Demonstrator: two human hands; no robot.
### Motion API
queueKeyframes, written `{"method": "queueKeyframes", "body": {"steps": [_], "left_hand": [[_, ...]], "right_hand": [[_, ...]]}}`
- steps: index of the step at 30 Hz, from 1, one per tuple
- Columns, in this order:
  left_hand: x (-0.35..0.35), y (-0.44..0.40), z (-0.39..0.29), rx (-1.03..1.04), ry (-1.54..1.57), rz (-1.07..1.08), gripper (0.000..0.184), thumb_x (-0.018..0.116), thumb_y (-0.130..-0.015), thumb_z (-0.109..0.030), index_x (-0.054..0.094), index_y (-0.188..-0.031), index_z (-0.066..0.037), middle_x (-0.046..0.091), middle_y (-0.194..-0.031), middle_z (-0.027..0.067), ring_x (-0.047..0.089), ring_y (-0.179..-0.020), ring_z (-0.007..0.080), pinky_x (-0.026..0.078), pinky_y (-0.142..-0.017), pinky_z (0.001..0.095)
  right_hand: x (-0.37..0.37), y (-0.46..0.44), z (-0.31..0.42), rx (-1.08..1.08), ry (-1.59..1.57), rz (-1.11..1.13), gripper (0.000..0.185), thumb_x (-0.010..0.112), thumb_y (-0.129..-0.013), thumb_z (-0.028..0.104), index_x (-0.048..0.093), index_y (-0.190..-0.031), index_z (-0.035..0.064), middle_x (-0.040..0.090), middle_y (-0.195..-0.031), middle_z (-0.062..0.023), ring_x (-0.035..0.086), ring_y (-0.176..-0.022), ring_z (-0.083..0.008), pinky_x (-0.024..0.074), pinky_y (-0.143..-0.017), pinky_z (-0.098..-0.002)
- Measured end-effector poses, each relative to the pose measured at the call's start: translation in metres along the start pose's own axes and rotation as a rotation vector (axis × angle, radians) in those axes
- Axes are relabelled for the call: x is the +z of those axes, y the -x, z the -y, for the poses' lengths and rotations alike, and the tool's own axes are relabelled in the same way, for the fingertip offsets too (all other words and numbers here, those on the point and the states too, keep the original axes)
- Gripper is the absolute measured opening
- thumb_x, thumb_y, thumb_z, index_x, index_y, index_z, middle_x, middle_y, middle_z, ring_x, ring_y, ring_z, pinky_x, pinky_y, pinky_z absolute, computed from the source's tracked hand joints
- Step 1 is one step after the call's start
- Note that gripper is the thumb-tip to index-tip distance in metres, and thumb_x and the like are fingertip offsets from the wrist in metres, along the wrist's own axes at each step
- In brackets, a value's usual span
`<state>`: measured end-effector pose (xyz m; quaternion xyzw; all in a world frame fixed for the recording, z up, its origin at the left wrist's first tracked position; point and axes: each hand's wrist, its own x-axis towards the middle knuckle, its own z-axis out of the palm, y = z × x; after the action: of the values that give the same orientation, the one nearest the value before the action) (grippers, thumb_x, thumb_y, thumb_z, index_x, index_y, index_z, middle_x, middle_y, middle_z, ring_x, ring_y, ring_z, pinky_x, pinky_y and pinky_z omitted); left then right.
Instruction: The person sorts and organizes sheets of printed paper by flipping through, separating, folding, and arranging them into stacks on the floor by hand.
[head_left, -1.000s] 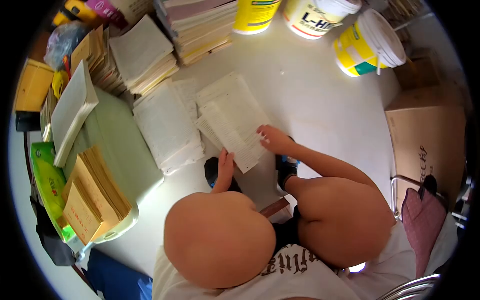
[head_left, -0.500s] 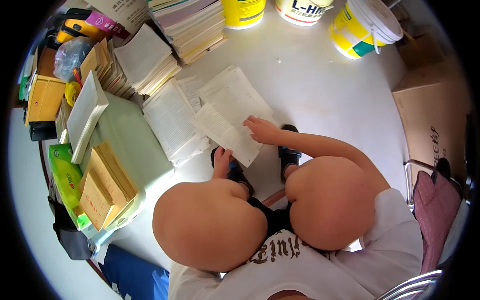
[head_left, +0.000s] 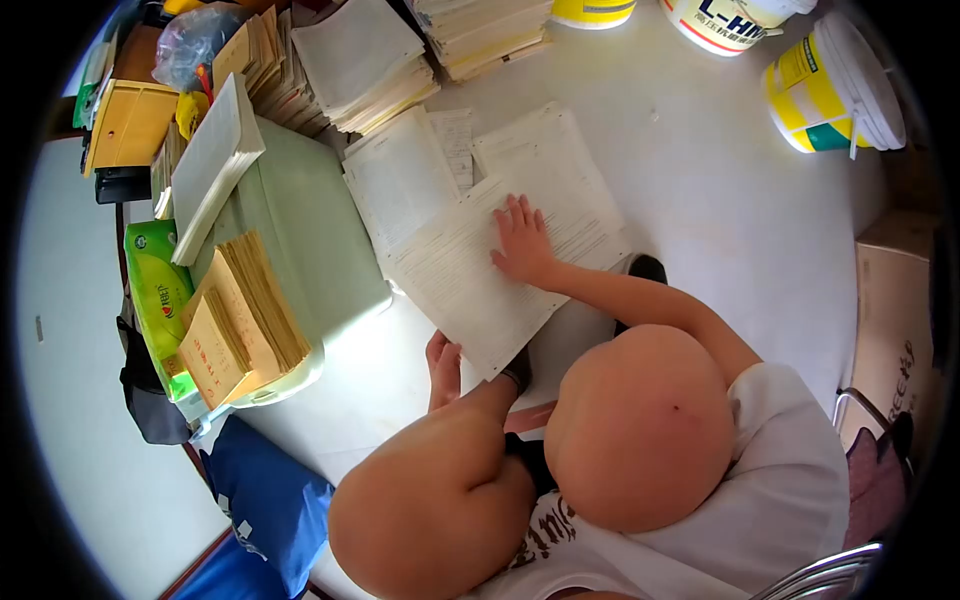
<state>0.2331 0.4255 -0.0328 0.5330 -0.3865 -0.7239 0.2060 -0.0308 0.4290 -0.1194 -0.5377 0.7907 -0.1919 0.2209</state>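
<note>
Near frame centre, the printed sheet (head_left: 460, 270) now reaches over the left papers (head_left: 395, 180), hiding more of them; the right hand (head_left: 524, 243) lies spread on it, the left hand (head_left: 443, 372) by its edge, grip unclear.

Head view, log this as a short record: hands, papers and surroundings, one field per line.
Right hand: open, palm down on the printed sheet
Left hand: at the sheet's lower edge; grip unclear
Loose pages: partly under the sheet
Pale green box: bears bound papers and brown booklets
Rightmost bucket: yellow and white, on the floor
</note>
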Motion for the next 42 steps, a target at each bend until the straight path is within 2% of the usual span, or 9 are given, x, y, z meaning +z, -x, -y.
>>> {"method": "queueKeyframes", "body": {"steps": [5, 9, 15, 17, 19, 25, 31, 35, 42], "left_hand": [[-0.016, -0.001, 0.021, 0.062, -0.001, 0.135, 0.01, 0.051, -0.085, -0.002, 0.058, -0.091, -0.006, 0.058, -0.08, -0.0027, 0.048, -0.075, 0.008, 0.037, -0.07, 0.0246], [-0.009, -0.002, 0.003, 0.209, -0.1, -0.064, 0.018, 0.047, -0.087, 0.008, 0.058, -0.093, -0.005, 0.062, -0.092, 0.0022, 0.056, -0.085, 0.0108, 0.046, -0.082, 0.0269], [-0.005, -0.021, -0.026, 0.387, -0.297, -0.285, 0.018, 0.051, -0.088, 0.007, 0.059, -0.102, -0.002, 0.065, -0.102, 0.0095, 0.064, -0.095, 0.019, 0.054, -0.088, 0.0361], [0.014, -0.034, -0.052, 0.715, -0.794, -0.253, 0.025, 0.055, -0.084, 0.009, 0.06, -0.107, 0.0, 0.064, -0.103, 0.0132, 0.063, -0.099, 0.0264, 0.052, -0.089, 0.0392], [0.039, -0.045, -0.089, 0.897, -1.019, -0.155, 0.033, 0.06, -0.082, 0.004, 0.062, -0.114, -0.003, 0.06, -0.118, 0.0177, 0.055, -0.116, 0.0374, 0.043, -0.104, 0.0475], [0.106, -0.088, -0.154, 1.289, -1.297, -0.032, 0.036, 0.062, -0.078, 0.003, 0.066, -0.112, -0.008, 0.056, -0.131, 0.0151, 0.051, -0.128, 0.0362, 0.031, -0.118, 0.0558], [0.165, -0.169, -0.114, 1.105, -1.465, 0.479, 0.043, 0.064, -0.083, -0.007, 0.063, -0.126, -0.002, 0.054, -0.143, 0.016, 0.05, -0.138, 0.0354, 0.036, -0.119, 0.0545], [0.193, -0.229, -0.054, 1.252, -1.593, 0.542, 0.053, 0.067, -0.084, -0.012, 0.058, -0.136, -0.001, 0.048, -0.152, 0.0183, 0.046, -0.142, 0.0377, 0.041, -0.116, 0.0529], [0.218, -0.242, -0.037, 0.972, -1.607, 0.409, 0.069, 0.076, -0.084, -0.035, 0.053, -0.141, -0.004, 0.038, -0.162, 0.0201, 0.041, -0.145, 0.0388, 0.04, -0.116, 0.0564]], "right_hand": [[0.012, -0.01, 0.006, 0.049, 0.261, 0.007, 0.074, 0.065, -0.095, 0.028, 0.035, -0.158, 0.0025, 0.018, -0.168, -0.0307, 0.018, -0.154, -0.0526, 0.0202, -0.122, -0.0666], [0.009, -0.014, 0.008, 0.039, 0.25, -0.002, 0.072, 0.063, -0.095, 0.017, 0.034, -0.16, 0.0044, 0.018, -0.168, -0.03, 0.017, -0.155, -0.0526, 0.0216, -0.12, -0.0686], [-0.008, -0.033, -0.014, -0.044, 0.29, -0.104, 0.054, 0.062, -0.091, 0.007, 0.05, -0.143, 0.0021, 0.052, -0.145, -0.0293, 0.053, -0.136, -0.0465, 0.0544, -0.096, -0.0558], [-0.069, -0.046, -0.017, 0.226, -0.08, 0.139, 0.04, 0.061, -0.091, 0.008, 0.059, -0.13, 0.0034, 0.069, -0.115, -0.0263, 0.069, -0.109, -0.0426, 0.0581, -0.081, -0.0501], [-0.096, -0.055, -0.042, 0.289, -0.247, 0.018, 0.039, 0.059, -0.094, 0.013, 0.063, -0.133, 0.0104, 0.072, -0.102, -0.0275, 0.07, -0.1, -0.0432, 0.0559, -0.089, -0.0504], [-0.198, -0.086, -0.121, 0.255, -0.047, -0.149, 0.035, 0.059, -0.095, 0.016, 0.067, -0.128, 0.0113, 0.073, -0.113, -0.023, 0.069, -0.106, -0.0429, 0.0546, -0.09, -0.0535], [-0.237, -0.108, -0.145, 0.312, 0.138, -0.012, 0.038, 0.057, -0.096, 0.015, 0.067, -0.132, 0.0133, 0.074, -0.116, -0.0181, 0.07, -0.107, -0.0393, 0.0564, -0.091, -0.0511], [-0.237, -0.116, -0.151, 0.252, 0.147, -0.013, 0.039, 0.061, -0.095, 0.018, 0.067, -0.133, 0.0139, 0.074, -0.119, -0.0157, 0.069, -0.11, -0.0372, 0.0564, -0.092, -0.0492], [-0.251, -0.158, -0.233, 0.153, 0.27, 0.102, 0.041, 0.064, -0.094, 0.025, 0.067, -0.134, 0.0171, 0.073, -0.125, -0.0109, 0.068, -0.116, -0.0347, 0.0556, -0.097, -0.0478]]}}
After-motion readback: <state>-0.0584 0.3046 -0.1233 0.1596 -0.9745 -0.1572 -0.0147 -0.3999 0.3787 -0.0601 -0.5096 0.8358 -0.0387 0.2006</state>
